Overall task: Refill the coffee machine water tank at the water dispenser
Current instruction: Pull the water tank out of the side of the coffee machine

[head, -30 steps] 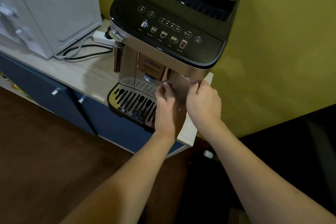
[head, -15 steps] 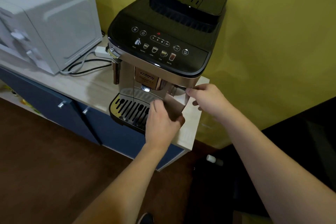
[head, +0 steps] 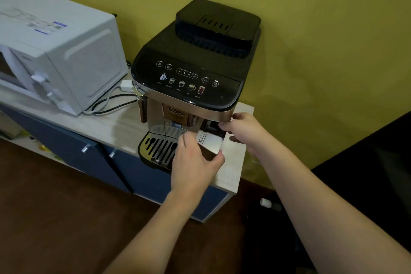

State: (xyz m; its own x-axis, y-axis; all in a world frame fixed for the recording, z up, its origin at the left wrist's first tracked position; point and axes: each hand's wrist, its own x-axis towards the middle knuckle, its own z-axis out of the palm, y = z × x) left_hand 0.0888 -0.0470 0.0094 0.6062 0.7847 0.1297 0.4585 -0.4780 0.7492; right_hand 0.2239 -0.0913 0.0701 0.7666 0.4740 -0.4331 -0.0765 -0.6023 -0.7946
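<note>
The step in hand was judged to be the withdrawal of the silver-fronted, box-shaped water tank [head: 210, 143] from the right front corner of the black-topped, chrome-bodied coffee machine [head: 191, 78]. The tank stood partly drawn out of its bay, with a dark opening visible directly behind it and just ahead of the fingers of the right hand [head: 243, 132]. The left hand [head: 195, 165] was curled around the near lower edge of the tank's face, thumb on its right corner and fingers on its left edge, gripping it. The right hand was held at the tank's upper right, fingertips pinched at the machine's lower chrome rim; whether they held the tank itself or only steadied the housing could not be told. The slotted metal drip tray [head: 159, 148] lay immediately left of the left hand. The pale wooden counter [head: 233, 162] ended just beneath and to the right of both hands. In the inspector's judgement, the pull should run straight towards the person and level, since any twist may jam the tank in its bay. The right hand would be better moved under or beside the tank once it clears, as the counter edge offers little support there. Water content could not be seen; the tank should be kept upright regardless. No water dispenser was in view.
</note>
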